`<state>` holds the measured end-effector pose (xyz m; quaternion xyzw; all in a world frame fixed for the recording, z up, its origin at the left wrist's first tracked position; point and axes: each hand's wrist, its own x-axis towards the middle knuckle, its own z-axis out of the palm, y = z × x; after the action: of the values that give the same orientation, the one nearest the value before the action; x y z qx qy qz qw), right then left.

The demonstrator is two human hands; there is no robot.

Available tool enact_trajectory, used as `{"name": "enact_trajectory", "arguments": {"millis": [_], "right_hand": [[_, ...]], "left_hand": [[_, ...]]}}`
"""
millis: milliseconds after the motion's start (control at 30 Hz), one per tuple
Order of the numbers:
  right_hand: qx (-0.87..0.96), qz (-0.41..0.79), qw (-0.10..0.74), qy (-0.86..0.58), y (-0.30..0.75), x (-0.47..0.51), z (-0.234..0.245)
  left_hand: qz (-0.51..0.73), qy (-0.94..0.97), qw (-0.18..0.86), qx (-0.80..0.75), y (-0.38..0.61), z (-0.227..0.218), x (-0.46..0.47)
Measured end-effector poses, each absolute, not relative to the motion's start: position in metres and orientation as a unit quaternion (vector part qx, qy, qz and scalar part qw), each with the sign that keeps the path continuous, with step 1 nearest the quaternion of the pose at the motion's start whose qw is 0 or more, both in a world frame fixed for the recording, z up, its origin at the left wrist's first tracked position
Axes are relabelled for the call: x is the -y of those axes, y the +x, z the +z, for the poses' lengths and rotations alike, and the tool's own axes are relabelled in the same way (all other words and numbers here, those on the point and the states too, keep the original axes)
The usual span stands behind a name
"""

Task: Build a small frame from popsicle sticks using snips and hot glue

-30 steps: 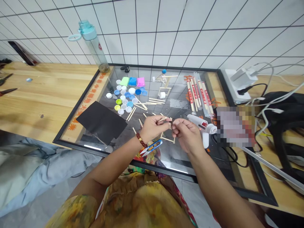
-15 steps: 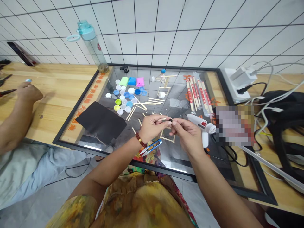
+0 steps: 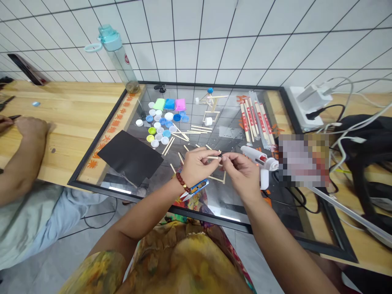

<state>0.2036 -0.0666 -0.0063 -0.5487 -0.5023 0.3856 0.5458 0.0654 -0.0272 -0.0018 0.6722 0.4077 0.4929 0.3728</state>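
Between the thumb and fingers of my left hand (image 3: 198, 165) is a thin wooden stick (image 3: 213, 157), its end pointing right. My right hand (image 3: 243, 171) meets it there, thumb and forefinger pinched on a small black piece (image 3: 221, 155) at the stick's tip. Most of that piece is hidden by the fingers. Below the hands, a frame of glued sticks (image 3: 218, 179) lies on the glass, partly covered. Blue-handled thread snips (image 3: 198, 188) rest under my left wrist. A white glue gun (image 3: 255, 155) lies just beyond my right hand.
Black paper (image 3: 131, 157) lies left on the glass board, near several bottle caps (image 3: 159, 130) and clay packs (image 3: 170, 104). Farther back are a stick model (image 3: 212, 108) and wrapped chopsticks (image 3: 254, 118). A bottle (image 3: 118, 57) stands behind; a co-worker's hand (image 3: 32, 128) is left.
My hands stay together, with the stick turned slightly and the black piece less visible. The co-worker's hand has moved down and left, leaving a light blue cap on the table.
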Motion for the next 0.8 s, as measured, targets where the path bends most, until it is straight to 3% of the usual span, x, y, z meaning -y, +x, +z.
{"name": "enact_trajectory", "arguments": {"millis": [233, 500, 800], "right_hand": [[0.595, 0.238, 0.520, -0.565, 0.2026, 0.0706, -0.0059], [0.454, 0.416, 0.564, -0.550, 0.2013, 0.0644, -0.0086], [0.429, 0.443, 0.579, -0.533, 0.2039, 0.0634, -0.0070]], "left_hand": [[0.491, 0.678, 0.341, -0.428, 0.0678, -0.0050, 0.0314], [0.506, 0.620, 0.412, -0.436, 0.0722, -0.0024, 0.0325], [0.515, 0.682, 0.320, -0.410, 0.0668, -0.0038, 0.0315]]}}
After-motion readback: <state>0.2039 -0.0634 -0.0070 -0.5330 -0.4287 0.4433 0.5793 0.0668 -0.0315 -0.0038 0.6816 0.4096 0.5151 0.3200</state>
